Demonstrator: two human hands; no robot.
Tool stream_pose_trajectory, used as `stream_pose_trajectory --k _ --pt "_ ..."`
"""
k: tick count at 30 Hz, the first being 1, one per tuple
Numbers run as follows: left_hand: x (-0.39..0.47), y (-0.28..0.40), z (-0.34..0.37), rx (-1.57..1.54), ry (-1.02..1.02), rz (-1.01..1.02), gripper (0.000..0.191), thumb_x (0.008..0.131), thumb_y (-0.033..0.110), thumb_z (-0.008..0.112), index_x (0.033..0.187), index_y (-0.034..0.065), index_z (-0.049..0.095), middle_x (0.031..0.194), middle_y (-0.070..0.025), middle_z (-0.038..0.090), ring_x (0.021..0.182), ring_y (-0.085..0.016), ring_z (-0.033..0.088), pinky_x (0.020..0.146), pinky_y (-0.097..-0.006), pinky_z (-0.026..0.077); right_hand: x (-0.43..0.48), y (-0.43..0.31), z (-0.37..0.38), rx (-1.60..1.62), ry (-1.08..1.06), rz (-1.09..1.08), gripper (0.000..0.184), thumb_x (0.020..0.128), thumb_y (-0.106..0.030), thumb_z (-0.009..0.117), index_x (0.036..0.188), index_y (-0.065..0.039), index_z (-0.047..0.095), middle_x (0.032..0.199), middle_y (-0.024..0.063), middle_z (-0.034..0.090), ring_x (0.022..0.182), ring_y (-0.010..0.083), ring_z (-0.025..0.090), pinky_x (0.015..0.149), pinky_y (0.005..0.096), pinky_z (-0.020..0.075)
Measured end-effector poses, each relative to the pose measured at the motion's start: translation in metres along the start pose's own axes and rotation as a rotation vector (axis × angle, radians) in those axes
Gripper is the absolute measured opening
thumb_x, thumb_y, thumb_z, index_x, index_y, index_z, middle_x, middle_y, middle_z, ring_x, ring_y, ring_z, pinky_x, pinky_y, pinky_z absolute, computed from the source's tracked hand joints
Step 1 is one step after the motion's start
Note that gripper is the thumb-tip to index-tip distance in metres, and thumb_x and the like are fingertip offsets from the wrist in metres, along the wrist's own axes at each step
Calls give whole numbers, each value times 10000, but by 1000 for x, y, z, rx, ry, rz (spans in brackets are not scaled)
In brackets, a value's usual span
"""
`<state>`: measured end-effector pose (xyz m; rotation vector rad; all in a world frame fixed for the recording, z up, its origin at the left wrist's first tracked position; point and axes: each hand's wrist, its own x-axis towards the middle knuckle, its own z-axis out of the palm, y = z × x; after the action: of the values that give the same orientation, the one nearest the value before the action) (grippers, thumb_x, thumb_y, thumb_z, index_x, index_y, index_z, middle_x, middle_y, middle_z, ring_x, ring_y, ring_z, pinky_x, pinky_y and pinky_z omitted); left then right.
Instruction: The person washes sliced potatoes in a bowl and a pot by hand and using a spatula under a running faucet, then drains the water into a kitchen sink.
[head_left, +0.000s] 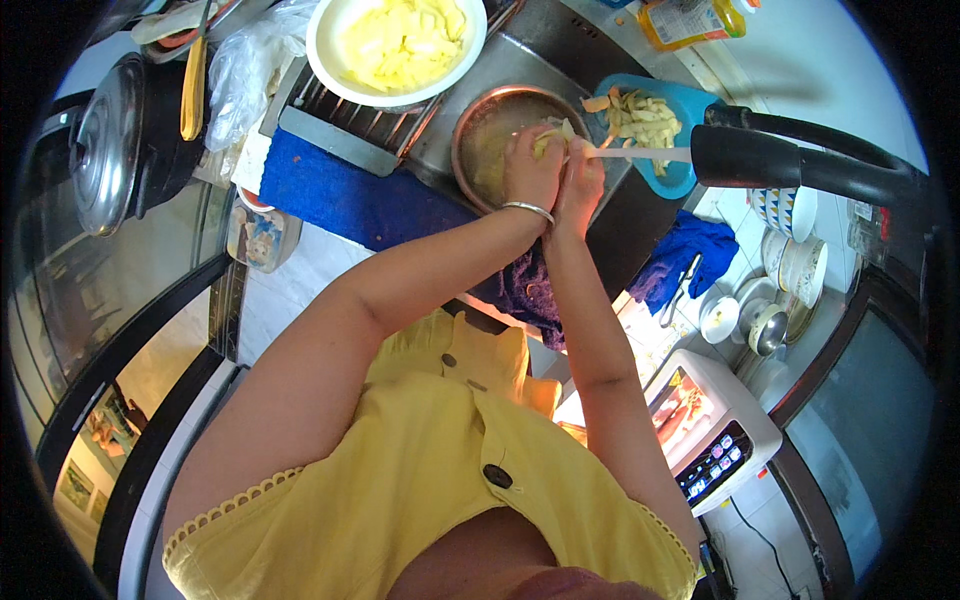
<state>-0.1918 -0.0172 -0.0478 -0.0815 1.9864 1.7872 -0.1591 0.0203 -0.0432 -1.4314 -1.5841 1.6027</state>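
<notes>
My left hand (532, 163), with a silver bangle at its wrist, presses against my right hand (583, 180) over a copper-toned metal basin (463, 161). Pale yellow slices (551, 141), which look like potato, are squeezed between the two hands. A thin stream of water (645, 154) runs from the black faucet (742, 156) onto my right hand. Cloudy water lies in the basin, which stands in a dark metal sink (517, 64). Some of the slices are hidden by my fingers.
Beyond the basin, a white bowl (319, 45) of yellow slices rests on a rack (337, 142). A blue tray (686, 176) holds pale strips. Blue cloths (322, 187) line the front edge. A peeler (681, 289), stacked bowls (795, 262) and a lit appliance (742, 442) are at right.
</notes>
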Motion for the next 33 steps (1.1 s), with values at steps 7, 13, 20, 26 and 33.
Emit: stream_pose_trajectory --k 7,13,20,26,33 --pt "-4 -8 2 85 -15 59 239 733 163 504 894 -12 520 910 -144 524 836 -228 504 742 -303 392 -8 7 -4 54 37 9 318 786 -292 511 881 11 494 913 112 444 750 175 477 629 297 405" --pt "4 4 -9 -12 -59 91 246 744 176 497 907 -7 512 910 -161 514 847 -262 494 769 -314 375 -15 -3 10 239 50 4 303 790 -269 511 905 12 506 917 101 437 772 162 474 635 266 411" --pt "65 71 -52 -19 115 288 254 737 210 511 890 8 531 918 -176 487 869 -291 470 783 -336 362 10 -49 89 347 -182 -250 326 782 -290 511 899 14 536 924 128 439 871 208 444 779 301 343" --pt "144 82 -101 3 362 429 252 752 260 492 883 51 546 933 -168 452 882 -305 454 792 -326 358 35 -73 176 -89 -347 -830 316 742 -272 531 969 -53 506 986 119 484 939 230 447 793 315 363" --pt "187 59 -149 592 181 747 271 756 186 446 982 74 546 989 -172 520 959 -300 448 849 -341 330 40 -63 180 -976 -400 -1308 303 718 -290 511 928 -73 531 1226 16 343 1091 241 365 865 558 227"
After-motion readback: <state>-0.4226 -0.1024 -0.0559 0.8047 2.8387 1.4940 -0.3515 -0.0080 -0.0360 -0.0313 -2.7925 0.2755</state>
